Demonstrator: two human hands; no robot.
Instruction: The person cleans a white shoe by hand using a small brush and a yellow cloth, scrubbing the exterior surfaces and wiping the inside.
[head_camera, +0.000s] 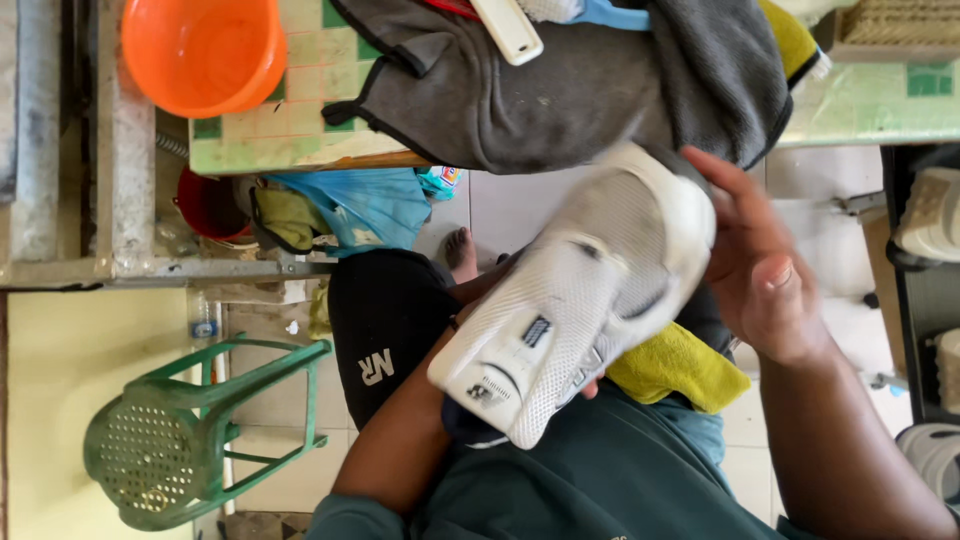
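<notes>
Here, shoe: white mesh, held over the lap; likely light, upper soft, sole stiff.
Hold: best taken at the firm sole edge or heel.
Left hand: mostly hidden beneath the shoe, seemingly carrying it; closure cannot be told.
Right hand: fingers spread, palm against the toe end.
Basin: orange, on the tiled table, nothing visible inside.
Cloth: yellow, on the lap.

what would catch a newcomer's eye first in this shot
First, the white mesh shoe at the centre, held from beneath by the left hand while the right hand touches its toe end. Next comes the bright orange bowl at the top left on the tiled table, then the green plastic stool at the lower left.
</notes>
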